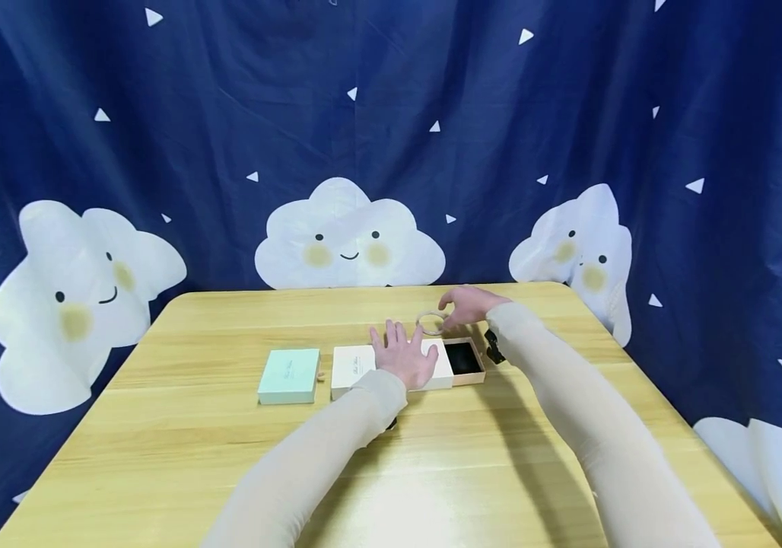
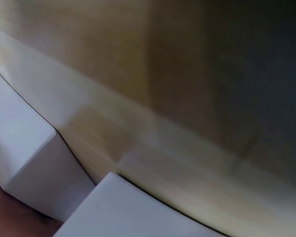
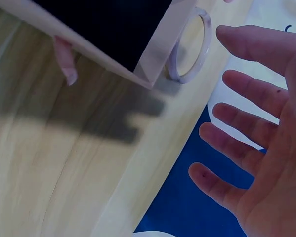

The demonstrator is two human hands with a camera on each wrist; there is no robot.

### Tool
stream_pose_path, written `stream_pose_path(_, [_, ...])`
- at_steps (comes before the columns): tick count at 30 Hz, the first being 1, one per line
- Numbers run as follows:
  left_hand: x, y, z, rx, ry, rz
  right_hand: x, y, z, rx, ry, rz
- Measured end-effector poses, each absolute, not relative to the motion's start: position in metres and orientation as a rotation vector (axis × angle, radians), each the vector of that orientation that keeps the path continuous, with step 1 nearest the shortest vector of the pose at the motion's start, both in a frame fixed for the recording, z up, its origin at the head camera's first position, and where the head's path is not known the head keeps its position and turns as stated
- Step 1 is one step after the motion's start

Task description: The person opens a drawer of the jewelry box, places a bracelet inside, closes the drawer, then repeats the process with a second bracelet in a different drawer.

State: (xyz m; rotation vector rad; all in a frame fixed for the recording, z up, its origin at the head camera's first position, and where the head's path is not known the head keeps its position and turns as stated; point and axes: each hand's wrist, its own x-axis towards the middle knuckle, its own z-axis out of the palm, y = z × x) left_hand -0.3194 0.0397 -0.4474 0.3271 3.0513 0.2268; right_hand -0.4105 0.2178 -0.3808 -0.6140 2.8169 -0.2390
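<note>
My left hand [image 1: 405,359] lies with fingers spread across the white boxes, one white box [image 1: 351,368] showing to its left and another [image 1: 442,371] to its right. From the right-hand box an open drawer [image 1: 484,373] with a black lining sticks out; a pink ribbon tab [image 3: 64,59] hangs from it in the right wrist view. Just behind the drawer stands a pale marbled bangle [image 3: 207,35] on the table. My right hand [image 1: 468,303] is beside the bangle, its fingers extended and apart from it in the right wrist view.
A mint-green box [image 1: 289,376] sits to the left of the white boxes, a small ribbon tab at its right side. Everything lies on a light wooden table [image 1: 179,426]. Behind it hangs a dark blue curtain [image 1: 213,152] with clouds and triangles.
</note>
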Motion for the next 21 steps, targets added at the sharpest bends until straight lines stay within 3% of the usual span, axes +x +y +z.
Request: stream_pose_path(21, [-0.318, 0.040, -0.453, 0.320, 3.096, 0.228, -0.439, 0.194, -0.410, -0.572, 2.770, -0.239])
